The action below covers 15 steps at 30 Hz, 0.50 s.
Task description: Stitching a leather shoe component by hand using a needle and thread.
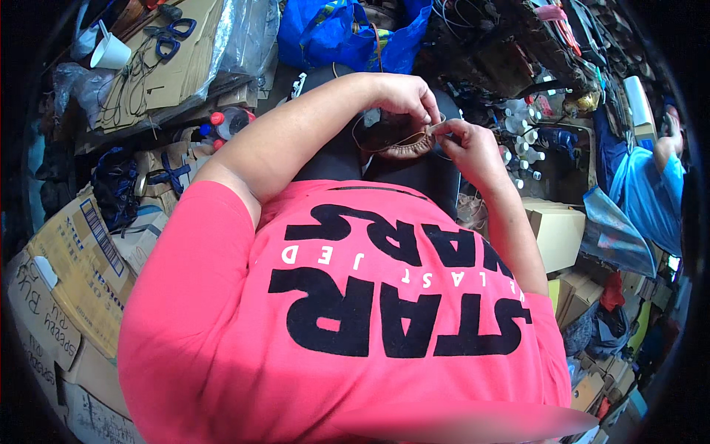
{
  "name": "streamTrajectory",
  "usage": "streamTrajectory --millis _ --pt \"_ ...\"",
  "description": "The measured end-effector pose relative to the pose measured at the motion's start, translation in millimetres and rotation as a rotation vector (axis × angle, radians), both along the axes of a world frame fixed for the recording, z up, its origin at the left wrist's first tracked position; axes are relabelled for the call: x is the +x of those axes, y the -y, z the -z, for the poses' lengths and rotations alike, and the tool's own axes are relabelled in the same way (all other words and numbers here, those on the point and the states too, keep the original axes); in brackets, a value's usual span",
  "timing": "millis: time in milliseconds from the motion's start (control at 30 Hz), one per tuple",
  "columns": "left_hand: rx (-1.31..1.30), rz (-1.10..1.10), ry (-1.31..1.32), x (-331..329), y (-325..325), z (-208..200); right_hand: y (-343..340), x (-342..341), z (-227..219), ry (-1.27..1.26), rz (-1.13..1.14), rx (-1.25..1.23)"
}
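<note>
In my lap, between my dark-clad thighs, sits a brown leather shoe upper (405, 150) with a gathered, pleated edge. A thin thread (356, 132) loops out beside it. My left hand (409, 98) is bent over the far side of the shoe upper, fingers closed in a pinch. Close by on the right, my right hand (471, 148) pinches with thumb and forefinger at the pleated edge. The fingertips of both hands nearly meet. Whatever is between them is too small to make out.
A blue bag (353, 37) stands beyond my knees. Scissors (168, 47) and a white cup (111, 52) lie on cardboard at the far left. Several white-capped bottles (526, 140) are right of my hands. Boxes (551, 235) surround me; another person's blue-clothed arm (651, 185) shows far right.
</note>
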<state>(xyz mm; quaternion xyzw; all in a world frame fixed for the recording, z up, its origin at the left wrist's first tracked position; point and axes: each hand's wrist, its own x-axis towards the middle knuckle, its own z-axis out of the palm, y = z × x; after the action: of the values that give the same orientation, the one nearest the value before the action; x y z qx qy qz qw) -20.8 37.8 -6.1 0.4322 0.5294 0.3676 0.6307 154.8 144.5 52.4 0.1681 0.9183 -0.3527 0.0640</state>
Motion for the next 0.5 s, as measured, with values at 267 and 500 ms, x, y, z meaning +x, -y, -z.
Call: streamTrajectory --millis 267,500 --pt "0.254 -0.011 -0.385 1 11 -1 -31 0 13 0.145 -0.041 -0.393" --pt "0.204 0.036 -0.372 -1 9 -3 -48 0 32 0.133 -0.047 -0.628"
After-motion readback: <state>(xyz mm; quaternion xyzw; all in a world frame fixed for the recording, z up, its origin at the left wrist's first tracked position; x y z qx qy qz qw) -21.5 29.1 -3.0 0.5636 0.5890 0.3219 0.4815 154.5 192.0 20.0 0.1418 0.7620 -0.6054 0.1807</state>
